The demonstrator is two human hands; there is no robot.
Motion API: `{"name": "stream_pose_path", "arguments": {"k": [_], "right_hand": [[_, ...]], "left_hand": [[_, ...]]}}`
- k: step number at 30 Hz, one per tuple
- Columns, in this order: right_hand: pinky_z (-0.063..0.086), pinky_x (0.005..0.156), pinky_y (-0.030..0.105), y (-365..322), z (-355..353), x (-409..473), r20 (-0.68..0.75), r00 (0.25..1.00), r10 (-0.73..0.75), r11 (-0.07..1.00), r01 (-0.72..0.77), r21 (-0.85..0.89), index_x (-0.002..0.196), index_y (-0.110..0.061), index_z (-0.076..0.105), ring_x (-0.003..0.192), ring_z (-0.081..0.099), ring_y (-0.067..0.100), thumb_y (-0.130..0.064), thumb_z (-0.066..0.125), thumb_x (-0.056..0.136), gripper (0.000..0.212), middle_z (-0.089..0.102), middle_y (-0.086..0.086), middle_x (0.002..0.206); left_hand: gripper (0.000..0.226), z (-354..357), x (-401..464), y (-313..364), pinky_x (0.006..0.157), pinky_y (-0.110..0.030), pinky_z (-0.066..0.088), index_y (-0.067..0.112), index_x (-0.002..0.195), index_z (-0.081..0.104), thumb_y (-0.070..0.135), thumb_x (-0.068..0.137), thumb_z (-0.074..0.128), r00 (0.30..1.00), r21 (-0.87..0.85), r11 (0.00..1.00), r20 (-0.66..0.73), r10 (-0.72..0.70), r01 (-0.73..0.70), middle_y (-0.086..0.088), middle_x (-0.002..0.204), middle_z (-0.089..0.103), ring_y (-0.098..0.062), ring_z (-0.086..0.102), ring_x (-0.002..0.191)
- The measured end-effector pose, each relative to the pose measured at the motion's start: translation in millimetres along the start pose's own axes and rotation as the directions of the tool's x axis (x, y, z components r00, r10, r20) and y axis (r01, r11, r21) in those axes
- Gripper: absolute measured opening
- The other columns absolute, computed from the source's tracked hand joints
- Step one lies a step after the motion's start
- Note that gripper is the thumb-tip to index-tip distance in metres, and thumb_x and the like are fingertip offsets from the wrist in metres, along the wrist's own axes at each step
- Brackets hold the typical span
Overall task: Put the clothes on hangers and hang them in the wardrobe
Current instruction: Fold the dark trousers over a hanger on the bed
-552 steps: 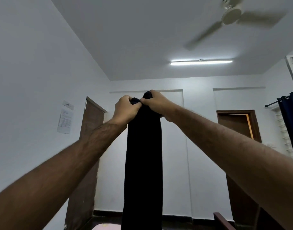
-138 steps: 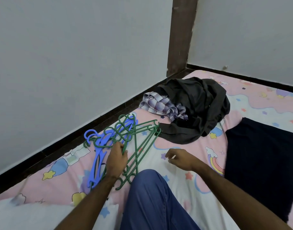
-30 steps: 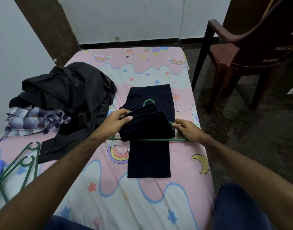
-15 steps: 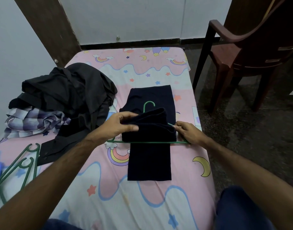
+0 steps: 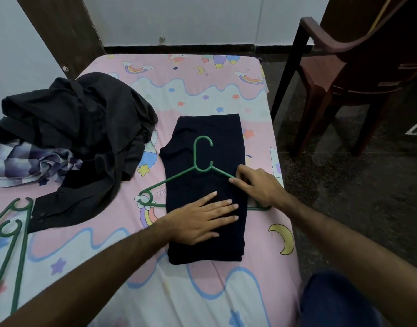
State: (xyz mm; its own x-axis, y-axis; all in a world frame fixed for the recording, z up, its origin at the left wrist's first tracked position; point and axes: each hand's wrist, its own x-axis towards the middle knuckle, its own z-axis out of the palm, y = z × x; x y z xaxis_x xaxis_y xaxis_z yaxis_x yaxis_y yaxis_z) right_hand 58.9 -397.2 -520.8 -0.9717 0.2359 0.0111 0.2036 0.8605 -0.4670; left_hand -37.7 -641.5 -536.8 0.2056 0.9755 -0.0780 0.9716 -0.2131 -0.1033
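My left hand (image 5: 200, 220) lies flat and open on the folded trousers (image 5: 206, 185), pressing the soft, floppy cloth down over the hanger (image 5: 202, 153) bar. Just right of it, my right hand (image 5: 257, 187) touches the hanger's arm with loosely extended fingers, gripping nothing. I'd lift by the stiff hook beyond both hands, since the light cloth may slide off.

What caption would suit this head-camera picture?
Left hand flat on dark trousers folded over a green hanger; right hand touches its arm.
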Motion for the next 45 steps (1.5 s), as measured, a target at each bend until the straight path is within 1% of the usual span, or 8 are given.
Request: {"name": "stream_pose_path", "arguments": {"k": [9,15,18,21,26,34,38,45], "right_hand": [[0.037,0.055,0.035,4.5,0.9,80.2,-0.037,0.960,-0.278,0.910,0.250,-0.332,0.098,-0.022,0.044,0.065,0.063,0.036,-0.050,0.036,0.106,0.031,0.062,0.006,0.069],[0.037,0.066,0.038,45.1,-41.2,180.9,-0.307,0.948,0.082,0.972,-0.144,-0.186,0.102,-0.016,0.051,0.084,0.062,0.040,-0.046,0.043,0.105,0.031,0.067,0.016,0.091],[0.040,0.072,0.037,61.1,-56.9,230.7,-0.249,0.931,0.269,0.962,-0.273,0.017,0.103,-0.015,0.058,0.089,0.057,0.032,-0.041,0.048,0.104,0.027,0.066,0.010,0.099],[0.048,0.069,0.032,65.3,-50.8,253.2,-0.052,0.966,0.252,0.955,-0.240,0.172,0.105,-0.011,0.061,0.082,0.060,0.026,-0.032,0.051,0.104,0.024,0.066,0.007,0.091],[0.047,0.081,0.036,74.3,-29.7,256.4,-0.032,0.986,0.164,0.979,-0.159,0.127,0.106,-0.015,0.066,0.091,0.059,0.024,-0.035,0.053,0.103,0.024,0.068,0.006,0.098],[0.039,0.076,0.034,80.5,-80.3,321.6,-0.227,0.942,0.246,0.967,-0.221,0.130,0.095,-0.029,0.069,0.088,0.055,0.018,-0.041,0.055,0.097,0.018,0.062,-0.007,0.094],[0.037,0.063,0.029,43.3,-98.6,331.6,-0.257,0.961,0.104,0.973,-0.045,0.226,0.093,-0.024,0.072,0.061,0.046,0.009,-0.033,0.061,0.097,0.015,0.052,-0.009,0.068],[0.032,0.057,0.024,3.5,-177.0,258.4,-0.297,0.954,0.033,0.972,0.039,0.233,0.087,-0.025,0.072,0.057,0.040,0.005,-0.030,0.065,0.097,0.014,0.049,-0.011,0.061]], "left_hand": [[0.062,16.7,1.7,0.0,0.124,-0.056,0.004,0.015,0.161,0.010,0.034,0.108,0.035,1.000,-0.174,0.984,-0.018,0.018,-0.021,-0.006,0.169,-0.002,-0.021,-0.006,0.156],[0.064,27.4,2.6,-4.6,0.124,-0.055,0.003,0.016,0.161,0.009,0.032,0.107,0.038,1.000,-0.247,0.969,-0.023,0.019,-0.024,-0.004,0.169,-0.004,-0.020,-0.007,0.156],[0.063,25.0,6.8,-9.3,0.125,-0.053,0.005,0.018,0.162,0.011,0.038,0.107,0.036,0.998,-0.246,0.967,-0.018,0.056,-0.059,-0.003,0.169,-0.001,-0.019,-0.005,0.156],[0.059,11.7,14.7,-61.6,0.122,-0.049,0.014,0.025,0.159,0.026,0.050,0.106,0.032,0.987,-0.103,0.983,-0.077,0.143,-0.151,-0.001,0.168,0.015,-0.019,0.015,0.154],[0.061,24.4,53.3,-190.7,0.124,-0.051,0.010,0.028,0.161,0.012,0.051,0.107,0.027,0.971,-0.074,0.972,-0.076,-0.227,0.222,0.003,0.169,0.003,-0.015,0.000,0.156],[0.065,64.1,63.8,-190.7,0.125,-0.050,0.002,0.024,0.162,0.002,0.047,0.108,0.029,0.970,-0.095,0.972,-0.091,-0.224,0.215,0.002,0.169,-0.004,-0.017,-0.008,0.155],[0.065,64.8,62.4,-191.1,0.125,-0.051,0.001,0.025,0.162,0.001,0.049,0.108,0.028,0.973,-0.075,0.974,-0.075,-0.220,0.214,0.000,0.169,-0.006,-0.018,-0.010,0.155],[0.067,21.0,52.8,-175.3,0.124,-0.055,0.010,0.022,0.161,0.011,0.045,0.103,0.034,0.969,0.124,0.961,-0.015,-0.246,0.246,-0.004,0.169,0.005,-0.023,0.005,0.156]]}}
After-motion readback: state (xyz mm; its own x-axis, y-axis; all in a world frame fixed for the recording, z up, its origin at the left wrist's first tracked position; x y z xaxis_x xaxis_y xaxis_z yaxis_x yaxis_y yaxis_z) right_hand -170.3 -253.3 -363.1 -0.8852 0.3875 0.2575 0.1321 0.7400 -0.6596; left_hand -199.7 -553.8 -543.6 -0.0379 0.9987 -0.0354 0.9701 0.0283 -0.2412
